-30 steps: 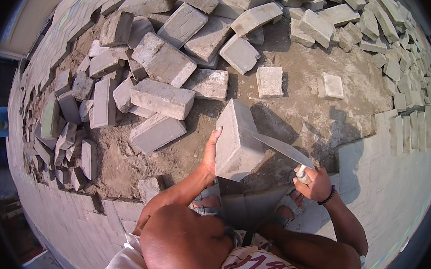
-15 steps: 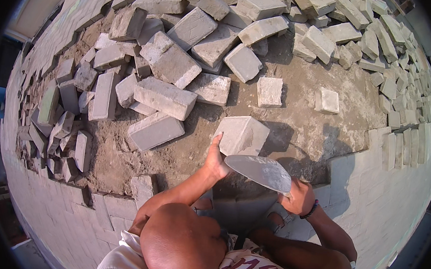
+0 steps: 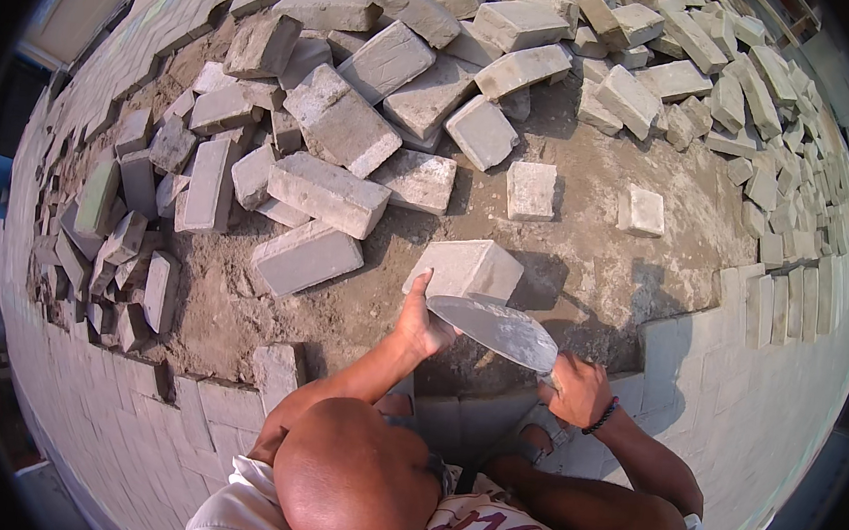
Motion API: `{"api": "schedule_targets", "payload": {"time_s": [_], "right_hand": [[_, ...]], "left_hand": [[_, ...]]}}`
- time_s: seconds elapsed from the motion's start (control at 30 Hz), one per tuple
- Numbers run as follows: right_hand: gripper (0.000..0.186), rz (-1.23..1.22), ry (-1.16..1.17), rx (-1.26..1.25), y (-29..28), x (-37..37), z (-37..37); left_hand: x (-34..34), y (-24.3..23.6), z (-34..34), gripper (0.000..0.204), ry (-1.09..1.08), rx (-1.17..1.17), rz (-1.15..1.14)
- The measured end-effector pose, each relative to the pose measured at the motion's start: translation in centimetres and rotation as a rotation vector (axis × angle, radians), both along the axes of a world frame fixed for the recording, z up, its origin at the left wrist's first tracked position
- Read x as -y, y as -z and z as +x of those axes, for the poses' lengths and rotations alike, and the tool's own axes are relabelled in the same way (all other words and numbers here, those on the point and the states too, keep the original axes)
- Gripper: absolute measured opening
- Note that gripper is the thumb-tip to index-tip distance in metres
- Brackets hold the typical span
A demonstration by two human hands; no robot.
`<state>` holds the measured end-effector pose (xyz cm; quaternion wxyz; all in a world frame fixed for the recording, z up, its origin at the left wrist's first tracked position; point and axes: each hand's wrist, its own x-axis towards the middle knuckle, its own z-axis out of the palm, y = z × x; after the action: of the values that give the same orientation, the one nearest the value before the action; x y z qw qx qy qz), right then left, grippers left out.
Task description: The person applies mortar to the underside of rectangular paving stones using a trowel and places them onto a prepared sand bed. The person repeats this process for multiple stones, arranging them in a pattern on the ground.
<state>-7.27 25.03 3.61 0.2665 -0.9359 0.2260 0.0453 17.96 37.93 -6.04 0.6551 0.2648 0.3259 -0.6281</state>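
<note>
My left hand (image 3: 421, 326) grips the near left side of a grey paving block (image 3: 469, 266), thumb along its edge. The block is held tilted above the bare soil, casting a shadow to its right. In my right hand (image 3: 581, 392) is the handle of a trowel (image 3: 499, 330). Its broad grey blade points left and overlaps the block's near edge in the view, close to my left fingers. Whether blade and block touch, I cannot tell. A dark beaded bracelet circles my right wrist.
Loose paving blocks (image 3: 341, 121) lie heaped ahead and to the left, more at the far right. Two short pieces, one pale (image 3: 642, 212) and one squarish (image 3: 530, 191), rest on the soil. Laid paving (image 3: 731, 385) borders the soil. My bent legs (image 3: 585, 503) are close below.
The trowel blade has shifted left toward my left hand. The block has moved slightly left and its tilt has changed a little. Both hands keep their holds.
</note>
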Motion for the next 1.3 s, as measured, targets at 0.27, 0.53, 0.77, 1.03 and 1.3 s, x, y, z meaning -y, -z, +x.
{"api": "schedule_targets", "payload": {"time_s": [0.27, 0.53, 0.77, 1.03, 1.3], "right_hand": [[0.029, 0.285, 0.612, 0.071, 3.0, 5.0, -1.4], [0.033, 0.048, -0.165, 0.085, 0.6, 1.6, -1.8], [0.026, 0.45, 0.499, 0.028, 1.5, 6.2, 1.8], [0.025, 1.158, 0.79, 0.437, 0.9, -1.6, 4.0], [0.033, 0.581, 0.61, 0.417, 0.1, -1.7, 4.7]], "left_hand": [[-0.9, -0.5, -0.2, 0.062, 0.092, 0.129, -0.059], [-2.8, -0.5, 1.0, 0.077, 0.237, 0.303, -0.137], [-2.7, -2.5, 0.0, 0.079, 0.31, 0.327, -0.091], [-0.7, -2.6, -0.8, 0.086, 0.48, 0.598, -0.238], [1.3, -1.2, -3.7, 0.072, 0.359, 1.005, -0.183]]}}
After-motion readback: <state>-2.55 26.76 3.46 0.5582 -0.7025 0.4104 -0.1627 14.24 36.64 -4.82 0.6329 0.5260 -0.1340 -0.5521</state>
